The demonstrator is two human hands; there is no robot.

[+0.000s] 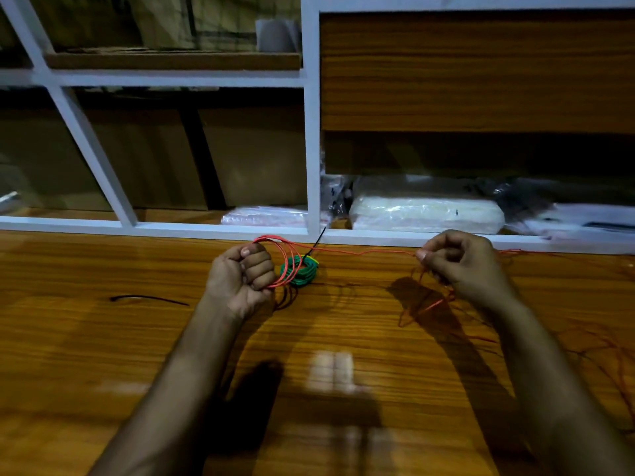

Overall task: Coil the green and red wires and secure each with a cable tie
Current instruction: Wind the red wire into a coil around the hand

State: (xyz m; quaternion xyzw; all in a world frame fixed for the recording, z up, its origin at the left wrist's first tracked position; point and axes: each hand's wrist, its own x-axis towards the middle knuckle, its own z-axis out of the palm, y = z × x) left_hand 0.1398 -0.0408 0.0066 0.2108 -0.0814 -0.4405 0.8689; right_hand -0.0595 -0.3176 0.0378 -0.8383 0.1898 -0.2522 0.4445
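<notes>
Red wire was the piece in hand, and it was only part coiled. Nearest you, the bare wooden bench carried only your forearms and their shadows. Farther out, your left hand was closed in a fist around a few red loops that stood up and arched over its knuckles. Your right hand pinched the same wire between thumb and fingertips, with a single strand running nearly taut across the gap between the two hands. Below and to the right of that hand, the rest of the red wire lay loose and tangled on the bench, so a good length appeared still to be wound. Off to the left lay a spare black cable tie, untouched, probably the one meant for the red coil.

Just beyond your left hand sat the green wire, wound into a tight small coil flat on the bench, with a black cable tie around it and its tail sticking up. That half looked finished. At the back stood the white-framed shelf with plastic-wrapped packages.
</notes>
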